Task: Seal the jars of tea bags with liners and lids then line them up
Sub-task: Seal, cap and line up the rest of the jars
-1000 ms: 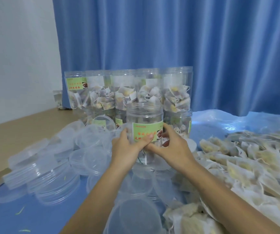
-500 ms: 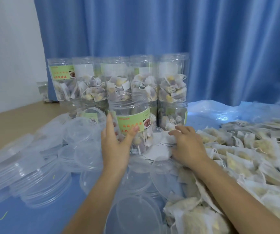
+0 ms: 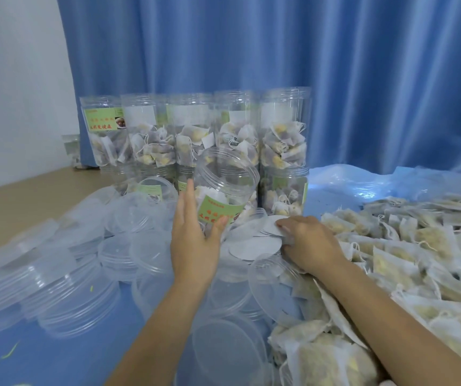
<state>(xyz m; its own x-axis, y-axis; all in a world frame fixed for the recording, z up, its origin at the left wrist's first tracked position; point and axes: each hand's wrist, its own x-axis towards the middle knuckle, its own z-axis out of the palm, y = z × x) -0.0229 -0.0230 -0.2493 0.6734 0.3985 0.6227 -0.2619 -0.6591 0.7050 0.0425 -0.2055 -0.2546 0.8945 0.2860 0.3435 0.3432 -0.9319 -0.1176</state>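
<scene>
Jar [image 3: 225, 188] now tilted, left hand [image 3: 194, 240] cradling it open-fingered; right hand [image 3: 311, 243] pinches liner [image 3: 254, 246]. Loose hold: jar may tip.

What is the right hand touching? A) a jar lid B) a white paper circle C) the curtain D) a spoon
B: the right hand has its fingertips on a white round liner lying beside the tilted jar that the left hand steadies.
</scene>
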